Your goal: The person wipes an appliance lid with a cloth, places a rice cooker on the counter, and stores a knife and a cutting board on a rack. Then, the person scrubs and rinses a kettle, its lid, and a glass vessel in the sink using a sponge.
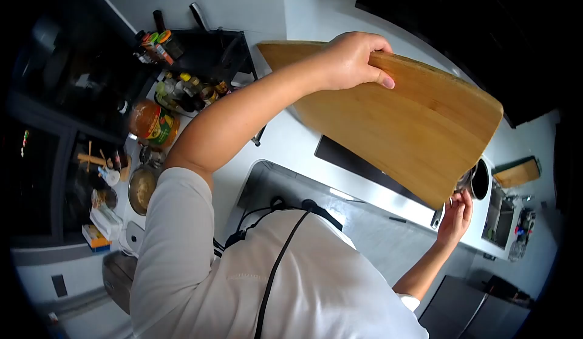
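Note:
A large wooden cutting board (395,114) is held up and tilted over the counter. My left hand (358,60) grips its upper edge, thumb on the near face and fingers over the back. My right hand (458,217) is at the board's lower right corner with fingers bent. What those fingers close on is partly hidden by the board. Just above them shows a shiny metal object (466,179), too small and covered to name. Beside it stands a dark-mouthed pot (480,180).
A dark cooktop (364,164) lies partly behind the board. On the left are a black rack (209,41) with knives, several bottles, a large oil jug (153,125) and a bowl (143,190). A sink (499,217) and a smaller board (516,173) are at the far right.

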Tool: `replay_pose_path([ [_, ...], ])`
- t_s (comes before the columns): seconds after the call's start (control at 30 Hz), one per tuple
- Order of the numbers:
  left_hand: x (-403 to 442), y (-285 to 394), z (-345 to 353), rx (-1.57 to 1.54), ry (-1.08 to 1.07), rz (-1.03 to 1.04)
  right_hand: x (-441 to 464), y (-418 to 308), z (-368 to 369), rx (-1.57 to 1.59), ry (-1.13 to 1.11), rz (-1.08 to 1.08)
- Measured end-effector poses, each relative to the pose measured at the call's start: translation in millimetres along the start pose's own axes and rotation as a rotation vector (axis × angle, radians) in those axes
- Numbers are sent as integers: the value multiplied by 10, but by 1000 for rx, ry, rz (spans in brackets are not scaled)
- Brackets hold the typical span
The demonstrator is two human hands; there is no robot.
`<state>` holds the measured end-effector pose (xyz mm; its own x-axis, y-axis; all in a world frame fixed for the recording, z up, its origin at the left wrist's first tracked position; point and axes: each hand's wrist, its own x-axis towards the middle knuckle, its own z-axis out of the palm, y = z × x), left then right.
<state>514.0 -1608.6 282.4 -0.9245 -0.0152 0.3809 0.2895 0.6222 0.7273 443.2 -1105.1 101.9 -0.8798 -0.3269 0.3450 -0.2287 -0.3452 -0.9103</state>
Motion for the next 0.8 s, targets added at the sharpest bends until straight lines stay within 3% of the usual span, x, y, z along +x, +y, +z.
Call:
replay_pose_path([
  [0.17, -31, -207, -11, 71, -11, 21, -53, -94, 847, -329, -41, 22],
  [0.23, -62, -218, -2, 139, 51, 111, -17, -50, 990, -494, -43, 133],
  [0.4, -74, -454, 158, 203, 223, 415, 276, 181, 978, -341, -11, 256],
  [0.53, -169, -376, 190, 253, 219, 343, 499, 347, 705, -581, -104, 325],
  [0.8, -171, -492, 334, 277, 197, 290, 576, 570, 840, -648, -50, 280],
])
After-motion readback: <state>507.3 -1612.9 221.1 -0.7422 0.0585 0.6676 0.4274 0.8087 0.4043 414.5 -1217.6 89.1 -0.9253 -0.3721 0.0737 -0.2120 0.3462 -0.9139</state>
